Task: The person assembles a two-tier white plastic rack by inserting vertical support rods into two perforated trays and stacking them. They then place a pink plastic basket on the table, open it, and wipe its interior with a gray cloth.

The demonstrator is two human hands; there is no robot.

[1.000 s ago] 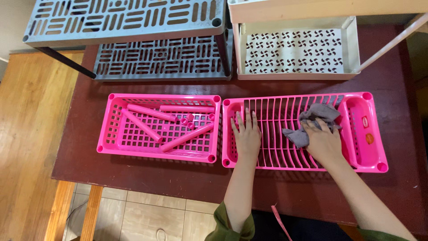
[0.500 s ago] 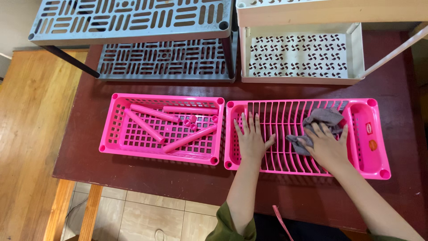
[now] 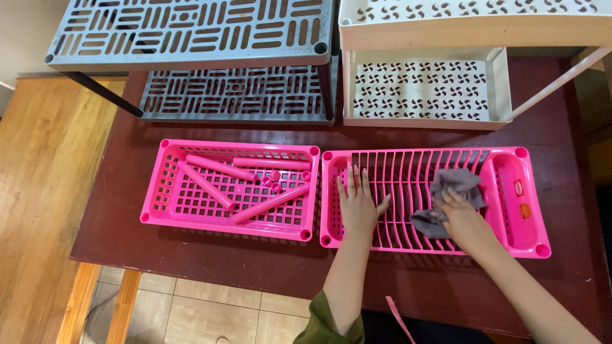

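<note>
Dark table: right hand presses grey cloth onto pink rack.

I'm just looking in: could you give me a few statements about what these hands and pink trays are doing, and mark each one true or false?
1. The right hand presses a grey cloth on the pink slatted rack. True.
2. The left hand holds a pink tube. False: it lies flat on the rack.
3. The pink tubes lie in the pink basket beside the rack. True.
4. The cloth is blue. False: grey.
5. The grey shelf stands on the floor. False: on the table.
</note>
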